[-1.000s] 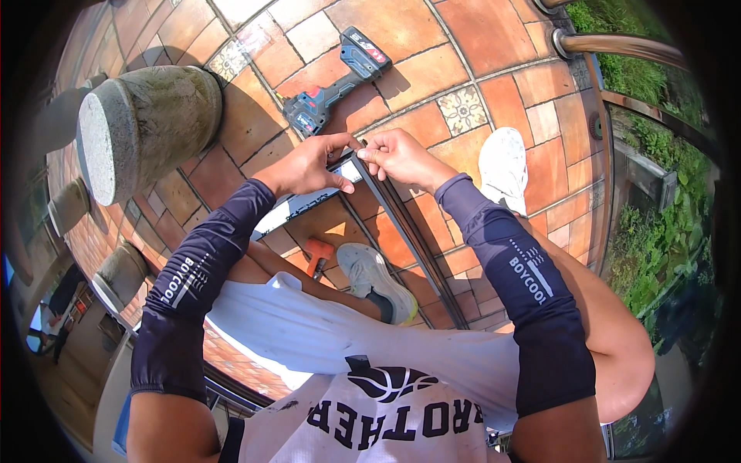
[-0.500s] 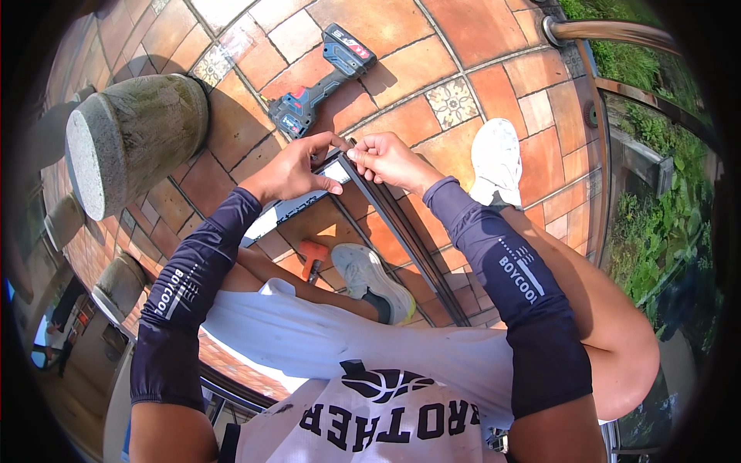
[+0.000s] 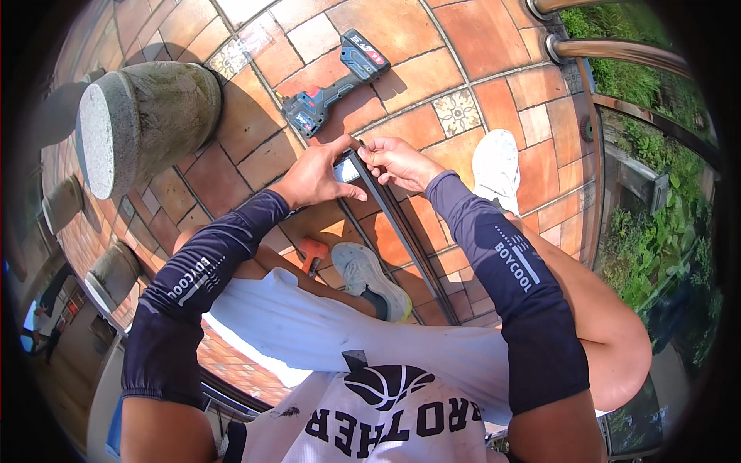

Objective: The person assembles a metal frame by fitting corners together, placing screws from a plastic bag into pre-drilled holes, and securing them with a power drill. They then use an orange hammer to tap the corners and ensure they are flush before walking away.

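Note:
A dark metal frame (image 3: 403, 235) has its corner between my hands, with one long bar running down toward my lap. My left hand (image 3: 315, 176) grips around that corner, its index finger at the far end and its thumb over a pale patch on the near side. Just to the right, my right hand (image 3: 401, 163) is closed in a pinch at the corner's tip. A small dark piece shows at its fingertips, too small to name. The left hand and forearm hide much of the frame's other bar.
A cordless power tool (image 3: 332, 86) lies on the tiled floor (image 3: 409, 42) beyond my hands. An orange-and-black tool (image 3: 312, 255) is beside my left shoe (image 3: 363, 274). A stone stool (image 3: 147, 131) stands at left, a metal railing (image 3: 617, 50) at right.
The view has shifted slightly. My left forearm has swung over the frame's white-marked bar, which showed before. Both hands stay at the corner, the right still pinching.

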A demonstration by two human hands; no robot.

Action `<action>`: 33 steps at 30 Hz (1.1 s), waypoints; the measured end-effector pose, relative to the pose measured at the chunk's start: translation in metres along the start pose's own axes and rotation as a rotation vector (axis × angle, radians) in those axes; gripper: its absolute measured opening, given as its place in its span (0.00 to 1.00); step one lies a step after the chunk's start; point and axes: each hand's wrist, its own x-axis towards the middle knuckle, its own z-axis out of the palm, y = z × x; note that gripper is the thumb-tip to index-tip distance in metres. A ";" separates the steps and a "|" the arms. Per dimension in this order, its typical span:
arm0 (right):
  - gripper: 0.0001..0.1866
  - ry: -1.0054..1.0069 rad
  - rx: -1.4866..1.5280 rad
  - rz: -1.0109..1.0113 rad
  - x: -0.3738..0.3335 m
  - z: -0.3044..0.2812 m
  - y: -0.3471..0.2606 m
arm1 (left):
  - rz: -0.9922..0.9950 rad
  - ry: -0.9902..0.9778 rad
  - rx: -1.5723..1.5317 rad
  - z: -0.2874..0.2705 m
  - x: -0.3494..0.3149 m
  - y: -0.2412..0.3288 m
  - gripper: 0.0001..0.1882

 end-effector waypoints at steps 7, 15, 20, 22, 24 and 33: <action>0.11 0.041 -0.018 -0.021 -0.008 0.003 0.003 | 0.045 0.084 0.065 0.011 -0.003 -0.014 0.36; 0.08 0.670 -1.008 -0.559 0.002 -0.001 -0.050 | 0.098 0.147 0.131 0.011 -0.004 -0.017 0.37; 0.16 0.257 -1.540 -0.978 0.040 0.040 -0.124 | 0.054 0.119 0.195 0.011 -0.008 -0.018 0.41; 0.26 0.062 -1.795 -0.948 0.069 0.045 -0.136 | 0.086 0.149 0.228 0.013 -0.008 -0.017 0.44; 0.31 -0.051 -1.983 -0.930 0.100 0.043 -0.140 | 0.096 0.176 0.217 0.012 -0.006 -0.015 0.44; 0.34 -0.396 -2.101 -0.449 0.137 0.050 -0.158 | 0.112 0.242 0.328 0.016 -0.011 -0.011 0.39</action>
